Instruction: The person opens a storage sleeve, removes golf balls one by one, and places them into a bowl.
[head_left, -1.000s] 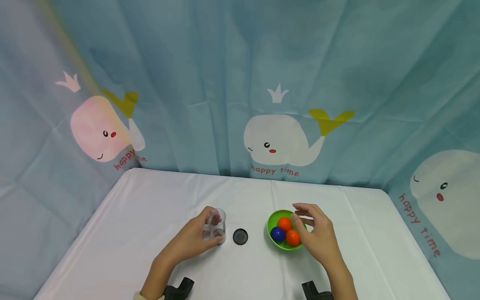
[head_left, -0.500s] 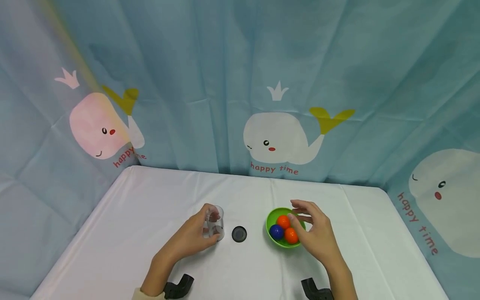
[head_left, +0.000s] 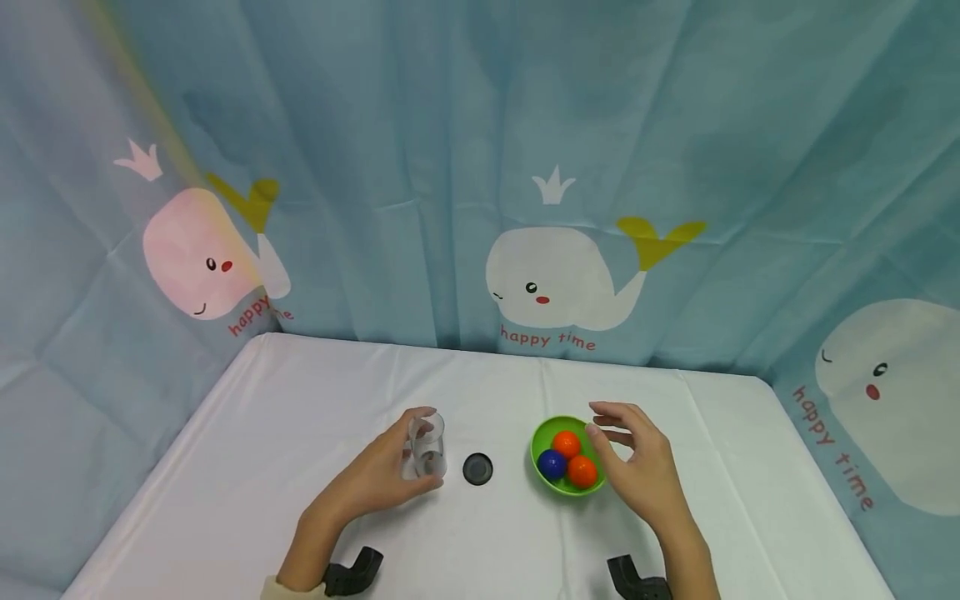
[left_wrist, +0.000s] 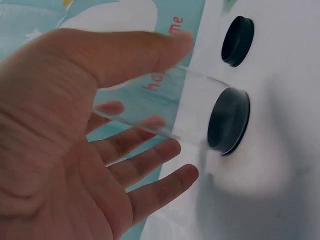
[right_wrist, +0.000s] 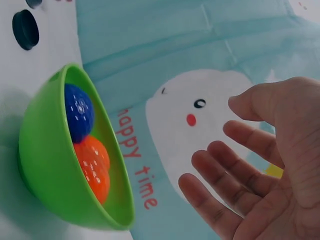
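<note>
A clear jar (head_left: 427, 442) with a black base (left_wrist: 230, 121) stands upright on the table. Around its left side my left hand (head_left: 371, 475) is loosely spread, thumb in front; in the left wrist view the fingers look straight and loose, and contact is hard to tell. To the jar's right lies a round black lid (head_left: 477, 469). A green bowl (right_wrist: 52, 165) holds one blue ball (head_left: 552, 465) and two orange balls, one farther (head_left: 566, 444) and one nearer (head_left: 582, 472). My right hand (head_left: 641, 471) hovers at the bowl's right rim, fingers relaxed, holding nothing.
A white cloth (head_left: 487, 550) covers the table. Behind it and at both sides hangs a blue curtain (head_left: 420, 167) printed with whales. Black wrist mounts (head_left: 354, 572) sit on both forearms.
My left fingers have loosened slightly around the jar. My right hand has shifted a little to the right, away from the balls. The jar, lid and bowl stay in place.
</note>
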